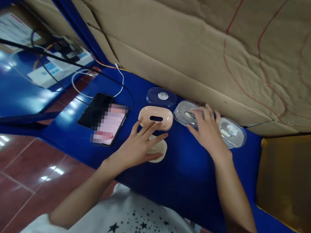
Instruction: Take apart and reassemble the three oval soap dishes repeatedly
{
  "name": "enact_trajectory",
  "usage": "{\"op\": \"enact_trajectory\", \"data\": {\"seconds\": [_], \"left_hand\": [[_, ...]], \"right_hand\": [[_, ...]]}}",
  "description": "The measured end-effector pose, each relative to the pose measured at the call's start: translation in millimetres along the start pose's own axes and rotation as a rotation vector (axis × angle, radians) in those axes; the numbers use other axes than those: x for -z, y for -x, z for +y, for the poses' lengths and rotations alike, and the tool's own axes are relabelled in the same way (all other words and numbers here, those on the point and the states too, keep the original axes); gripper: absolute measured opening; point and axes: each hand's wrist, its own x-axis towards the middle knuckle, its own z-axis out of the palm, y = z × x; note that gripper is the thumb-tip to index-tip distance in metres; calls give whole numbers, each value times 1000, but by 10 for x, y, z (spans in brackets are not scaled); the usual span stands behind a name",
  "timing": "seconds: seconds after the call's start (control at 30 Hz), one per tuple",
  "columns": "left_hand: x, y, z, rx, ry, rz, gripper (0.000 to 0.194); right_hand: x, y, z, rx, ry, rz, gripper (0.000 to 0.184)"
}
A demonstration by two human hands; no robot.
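Note:
My left hand [137, 144] lies flat with fingers stretched out on a cream oval piece [160, 153] on the blue table [188, 173]. Its fingertips reach toward a pink oval case [155, 117] with a dark slot in it. My right hand [206, 130] rests with spread, curved fingers on a clear oval shell [183, 112] with a small part inside. Another clear shell [232, 132] lies just right of that hand, and a third clear shell [161, 96] sits behind the pink case.
A phone [103, 123] with a lit screen lies left of the pink case, with a white cable [98, 73] and black wires behind it. Cardboard sheets [209, 43] stand along the back. A yellow box [292, 178] sits at the right. Red floor tiles lie below left.

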Motion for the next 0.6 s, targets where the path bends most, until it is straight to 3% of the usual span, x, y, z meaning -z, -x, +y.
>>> {"op": "enact_trajectory", "data": {"seconds": [0.2, 0.3, 0.43, 0.53, 0.6], "left_hand": [[80, -117, -6, -85, 0, 42, 48], [77, -322, 156, -187, -25, 87, 38], [-45, -531, 369, -280, -90, 31, 43], [-125, -558, 445, -340, -100, -55, 47], [-136, -542, 470, -390, -82, -83, 34]], "right_hand": [[329, 259, 133, -11, -202, -231, 50], [405, 210, 241, 22, -350, -183, 51], [329, 15, 338, 7, -314, -49, 50], [180, -123, 355, 25, -323, -83, 49], [68, -193, 344, 34, -314, -105, 47]]}}
